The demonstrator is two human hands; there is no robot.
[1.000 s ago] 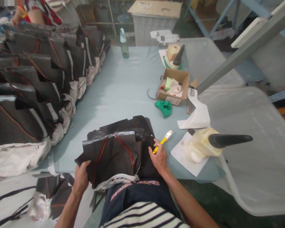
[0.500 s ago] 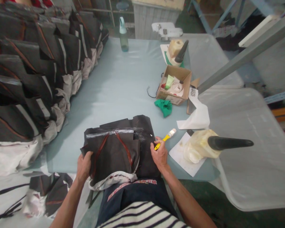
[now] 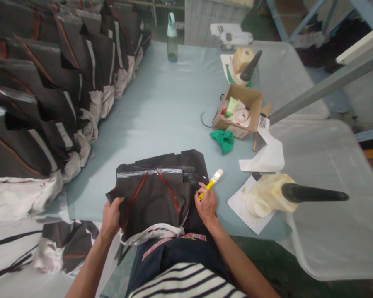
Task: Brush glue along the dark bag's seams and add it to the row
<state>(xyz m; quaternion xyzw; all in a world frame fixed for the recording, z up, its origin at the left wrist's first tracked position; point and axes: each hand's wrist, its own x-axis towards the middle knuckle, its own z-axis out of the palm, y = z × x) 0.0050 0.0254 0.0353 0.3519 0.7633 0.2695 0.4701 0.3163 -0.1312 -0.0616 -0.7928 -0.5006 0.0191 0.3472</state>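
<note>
A dark grey fabric bag piece [image 3: 158, 198] with brown straps lies at the table's near edge, a shiny whitish strip along its top and pale cloth at its bottom. It rests on a black sheet [image 3: 196, 163] that shows smears at the upper right. My left hand [image 3: 112, 213] is closed on the bag piece's left edge, thumb on top. In my right hand [image 3: 207, 205] is a paintbrush [image 3: 209, 185] with a yellow handle, its pale bristles pointing up and away. The right hand rests by the black sheet's right edge; the bristles are beyond that edge.
Rows of similar dark bags [image 3: 59, 82] fill the left side. To the right are a glue-smeared container with a black spout [image 3: 270, 194], a cardboard box [image 3: 233, 128], a green cloth [image 3: 223, 141] and grey bins [image 3: 335, 198]. A bottle [image 3: 172, 41] stands at the far end.
The view has shifted, so the table's things sit further right. My right hand has moved a little left with the paintbrush, closer to the bag piece. The left hand keeps its hold.
</note>
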